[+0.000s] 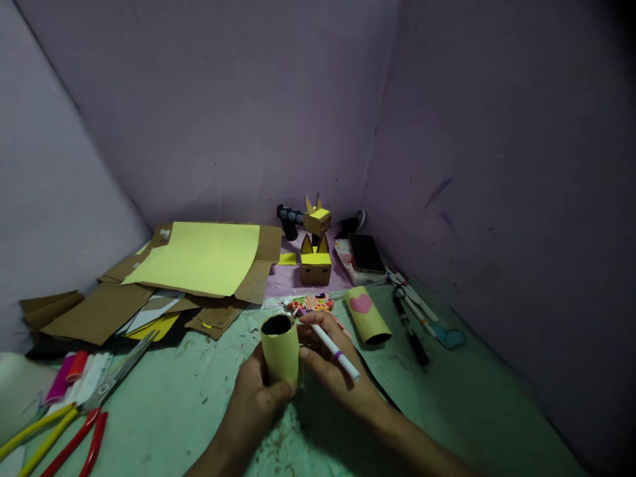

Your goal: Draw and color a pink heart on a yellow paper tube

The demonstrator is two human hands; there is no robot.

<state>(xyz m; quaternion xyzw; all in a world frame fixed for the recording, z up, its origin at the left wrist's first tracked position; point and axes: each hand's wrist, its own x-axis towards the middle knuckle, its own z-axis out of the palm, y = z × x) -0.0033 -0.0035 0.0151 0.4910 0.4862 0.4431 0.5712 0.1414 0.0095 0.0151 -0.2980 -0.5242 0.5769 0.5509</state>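
In the head view, my left hand (258,391) is wrapped round a pale yellow paper-covered tube (279,354), held upright with its dark open end up. My right hand (338,364) grips a white marker pen (334,350) with a purple band, its tip end close to the tube's upper right edge. Whether the tip touches the tube I cannot tell. Just behind the right hand lies a second yellow tube (365,323) on its side, with a pink heart (360,303) on it.
Scissors with yellow handles (44,427) and another pair with red handles (82,444) lie left, near several markers (74,377). Yellow paper (199,258) covers cardboard behind. Small eared boxes (315,270), a phone (366,253) and a black pen (410,328) are farther back and right.
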